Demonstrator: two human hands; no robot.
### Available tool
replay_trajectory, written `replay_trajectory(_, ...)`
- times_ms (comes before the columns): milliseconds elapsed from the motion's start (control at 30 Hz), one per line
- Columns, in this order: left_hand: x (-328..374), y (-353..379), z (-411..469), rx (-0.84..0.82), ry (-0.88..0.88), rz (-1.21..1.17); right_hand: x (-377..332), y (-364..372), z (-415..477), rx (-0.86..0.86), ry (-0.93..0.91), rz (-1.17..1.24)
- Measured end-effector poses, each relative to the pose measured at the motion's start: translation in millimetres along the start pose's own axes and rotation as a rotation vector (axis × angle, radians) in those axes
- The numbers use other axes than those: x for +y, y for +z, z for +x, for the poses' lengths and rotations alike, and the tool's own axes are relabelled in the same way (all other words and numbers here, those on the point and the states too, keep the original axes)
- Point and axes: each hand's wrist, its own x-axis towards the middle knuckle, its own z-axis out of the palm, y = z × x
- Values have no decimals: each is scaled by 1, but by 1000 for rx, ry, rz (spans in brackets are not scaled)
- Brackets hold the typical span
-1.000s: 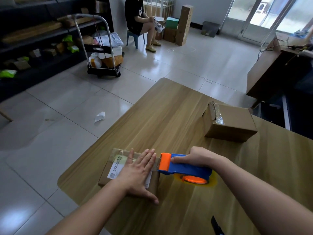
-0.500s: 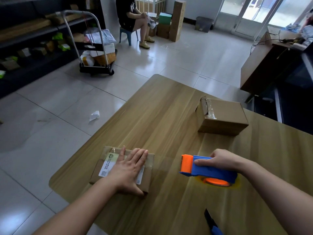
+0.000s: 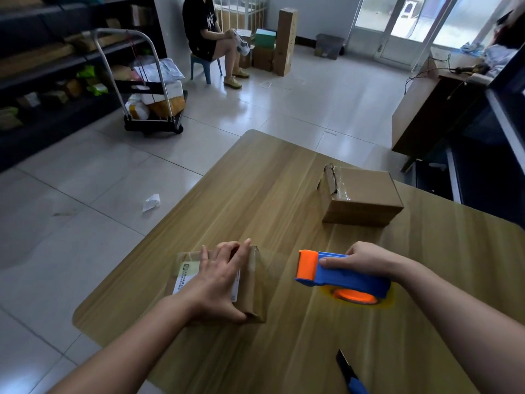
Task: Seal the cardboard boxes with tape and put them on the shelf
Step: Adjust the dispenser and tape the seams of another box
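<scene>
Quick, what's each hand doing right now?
Left hand: grips the small labelled brown cardboard box.
Right hand: grips the blue-and-orange plastic tape dispenser.

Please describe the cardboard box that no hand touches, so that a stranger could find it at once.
Look at the wooden table. Of the two boxes on it, this is the far box, on the right side beyond the tape dispenser. Unlike the near box under the left hand, it shows no white label, and its left end is ragged under clear tape.
</scene>
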Motion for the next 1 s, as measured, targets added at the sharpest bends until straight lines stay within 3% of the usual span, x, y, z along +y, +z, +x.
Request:
replay_trajectory(200,-9,-12,-7,107,30,-286,-21,-28,-10,16,-86,-2)
replay_trajectory(467,-28,-10,-28,244,68,-410,-60,-35,-10,-1,-136,-79)
replay_trajectory(1000,-78,-23,-75,167,-42,-440,-135,-13,-8,-60,-190,-134)
